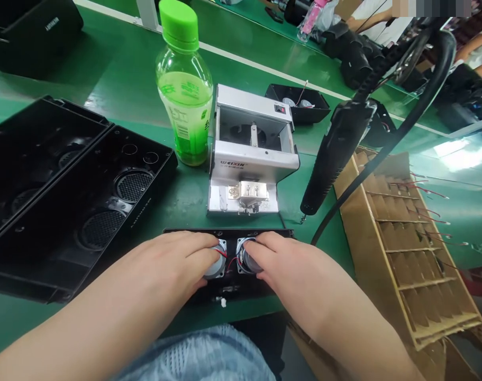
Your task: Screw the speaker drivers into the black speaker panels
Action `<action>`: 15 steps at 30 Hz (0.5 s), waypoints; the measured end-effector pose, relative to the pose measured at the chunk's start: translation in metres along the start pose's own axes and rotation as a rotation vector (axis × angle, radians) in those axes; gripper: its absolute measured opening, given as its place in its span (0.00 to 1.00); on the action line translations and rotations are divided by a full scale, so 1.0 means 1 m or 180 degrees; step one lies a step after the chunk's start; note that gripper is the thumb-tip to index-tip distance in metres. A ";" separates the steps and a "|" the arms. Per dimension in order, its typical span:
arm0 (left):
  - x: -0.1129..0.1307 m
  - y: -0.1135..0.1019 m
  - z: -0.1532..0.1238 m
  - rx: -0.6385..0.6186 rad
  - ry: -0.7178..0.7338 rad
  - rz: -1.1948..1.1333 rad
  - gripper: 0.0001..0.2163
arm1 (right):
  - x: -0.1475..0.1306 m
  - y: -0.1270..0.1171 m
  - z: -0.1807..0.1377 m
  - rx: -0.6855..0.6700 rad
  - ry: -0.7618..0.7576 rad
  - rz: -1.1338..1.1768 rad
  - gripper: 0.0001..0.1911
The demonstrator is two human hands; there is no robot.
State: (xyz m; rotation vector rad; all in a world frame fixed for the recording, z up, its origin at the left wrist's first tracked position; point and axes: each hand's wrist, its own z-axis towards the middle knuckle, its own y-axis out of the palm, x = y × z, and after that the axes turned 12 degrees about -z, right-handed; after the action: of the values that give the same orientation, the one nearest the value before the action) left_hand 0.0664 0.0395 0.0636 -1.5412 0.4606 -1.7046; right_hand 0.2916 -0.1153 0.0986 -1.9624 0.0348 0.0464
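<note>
Pressing flat, the left hand (173, 259) and right hand (280, 264) cover two round silver speakers (216, 263) in a black panel (228, 288).

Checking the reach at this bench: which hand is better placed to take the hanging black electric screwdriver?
Probably the right hand. It rests on the right round silver speaker, and the hanging black electric screwdriver hangs up and to its right. The left hand, on the left round silver speaker, would have to cross over.

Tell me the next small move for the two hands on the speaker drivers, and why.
Probably the right hand should reach for the hanging electric screwdriver. Both hands press the two round speaker drivers into the black panel; the left hand can hold them. The screw feeder sits just behind, and no tool is in hand.
</note>
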 end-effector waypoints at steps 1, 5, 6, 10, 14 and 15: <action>-0.001 0.001 -0.001 0.0023 -0.0043 -0.0055 0.14 | 0.000 0.001 0.000 0.0023 -0.0001 -0.0018 0.22; -0.003 0.001 -0.002 0.0063 -0.0136 -0.0133 0.13 | 0.003 0.004 0.000 0.0045 -0.0080 -0.0018 0.19; -0.004 0.001 -0.001 0.0054 -0.0126 -0.0078 0.13 | 0.004 0.005 0.000 0.0041 -0.0107 -0.0011 0.19; -0.004 -0.001 0.004 -0.0005 -0.0018 0.0139 0.14 | 0.007 0.007 0.000 0.0029 -0.0173 -0.0022 0.23; -0.001 -0.002 0.008 -0.0011 0.0019 0.0253 0.15 | 0.009 0.011 0.001 0.0019 -0.0181 -0.0046 0.24; 0.001 -0.003 0.008 -0.0010 0.0031 0.0277 0.15 | 0.009 0.012 0.001 0.0005 -0.0182 -0.0048 0.24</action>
State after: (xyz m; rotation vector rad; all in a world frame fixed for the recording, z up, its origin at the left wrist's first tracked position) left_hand 0.0735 0.0427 0.0678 -1.4941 0.5280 -1.6460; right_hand 0.3001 -0.1187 0.0867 -1.9585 -0.0174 0.0925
